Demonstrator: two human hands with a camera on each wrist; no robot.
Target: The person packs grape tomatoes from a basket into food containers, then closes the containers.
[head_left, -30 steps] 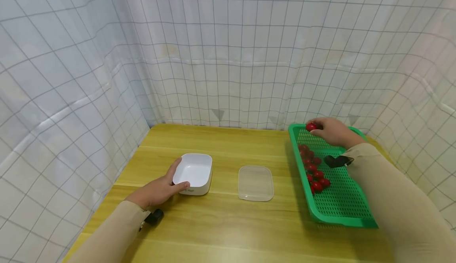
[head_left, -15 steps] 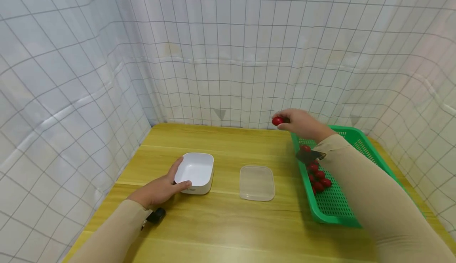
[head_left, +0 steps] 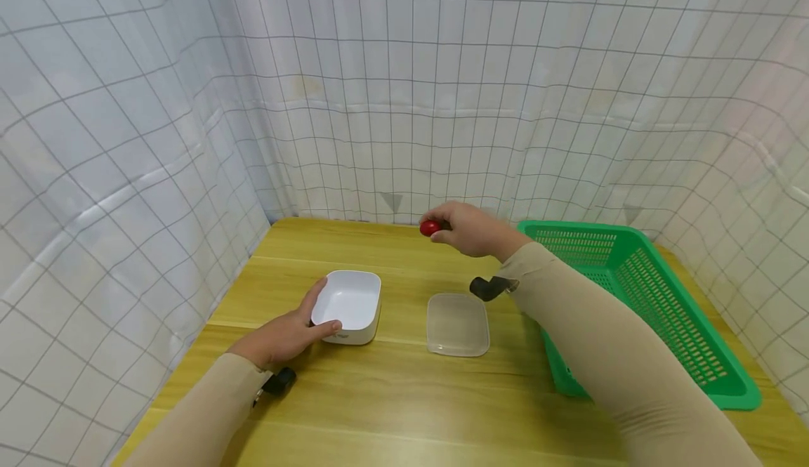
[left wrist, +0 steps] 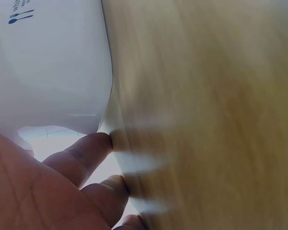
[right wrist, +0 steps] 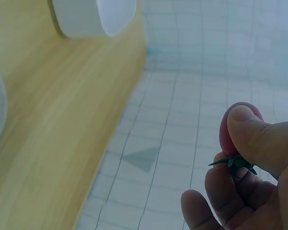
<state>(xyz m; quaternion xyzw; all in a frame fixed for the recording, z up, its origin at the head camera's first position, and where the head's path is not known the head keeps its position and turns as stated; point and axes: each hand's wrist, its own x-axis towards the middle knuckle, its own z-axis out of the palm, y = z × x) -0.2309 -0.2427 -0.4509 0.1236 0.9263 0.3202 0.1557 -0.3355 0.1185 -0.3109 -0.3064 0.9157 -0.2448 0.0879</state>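
Red tomato (head_left: 430, 228): raised above the table (head_left: 392, 404) and pinched between thumb and fingers of your right hand (head_left: 468, 229); in the head view its long axis runs roughly left to right.
White box (head_left: 346, 300): upright on the table, opening upward, well apart from the tomato, to its left and nearer your body.
Left hand (head_left: 281, 340): uncurled, thumb and forefinger spread against the box at one corner; it is the nearer hand to the box.
Tomato to box: judged from these positions, a line to the opening would slant left, down and towards you, passing left of the clear lid (head_left: 458, 325).
Right wrist view: reveals the green calyx (right wrist: 238, 163) at the tomato's end beside your fingers, which the head view does not show.
Left wrist view: resolves a fork-and-spoon print (left wrist: 21, 17) on the box wall, only a faint mark from above.
Head view: alone shows the green basket (head_left: 679, 312), partly behind your right sleeve (head_left: 588, 326).
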